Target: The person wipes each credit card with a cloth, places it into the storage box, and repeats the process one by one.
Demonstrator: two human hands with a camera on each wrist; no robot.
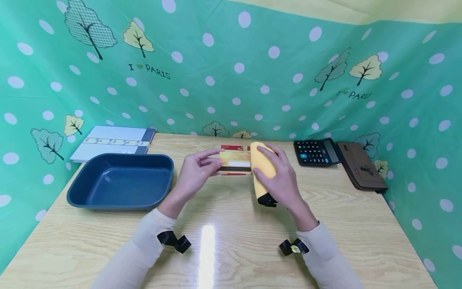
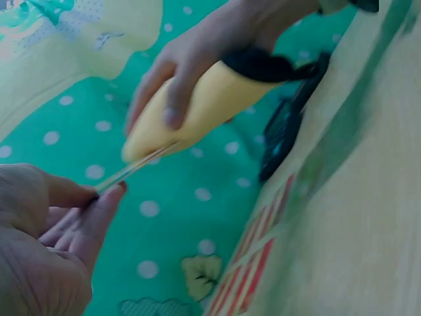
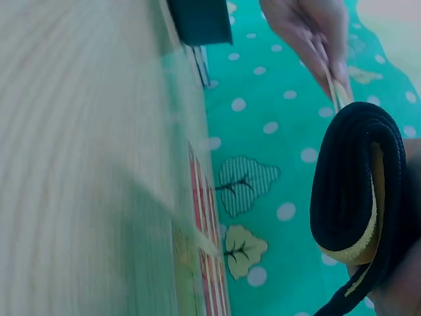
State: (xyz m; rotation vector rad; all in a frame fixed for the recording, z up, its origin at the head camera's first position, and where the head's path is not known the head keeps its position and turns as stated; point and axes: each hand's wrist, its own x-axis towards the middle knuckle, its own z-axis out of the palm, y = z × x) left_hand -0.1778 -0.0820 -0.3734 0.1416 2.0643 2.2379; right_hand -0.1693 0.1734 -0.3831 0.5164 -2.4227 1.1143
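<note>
My left hand (image 1: 195, 170) pinches a yellow bank card (image 1: 234, 158) with a dark magnetic stripe between thumb and fingers. A yellow roll with a black edge (image 1: 260, 160) is in the grip of my right hand (image 1: 283, 174), fingers over its top. The card's right end meets the roll's side. Seen end-on in the right wrist view, the black edge (image 3: 345, 178) winds in several layers, like rolled cloth. Red-striped flat pieces (image 1: 232, 147) lie on the table behind the card, partly covered by it.
A blue basin (image 1: 120, 204) stands on the left of the wooden table (image 1: 242, 241), before a grey-white book (image 1: 112, 132). To the right at the back lie a black calculator (image 1: 315, 152) and a brown wallet (image 1: 362, 166). A green dotted curtain (image 1: 234, 84) hangs behind.
</note>
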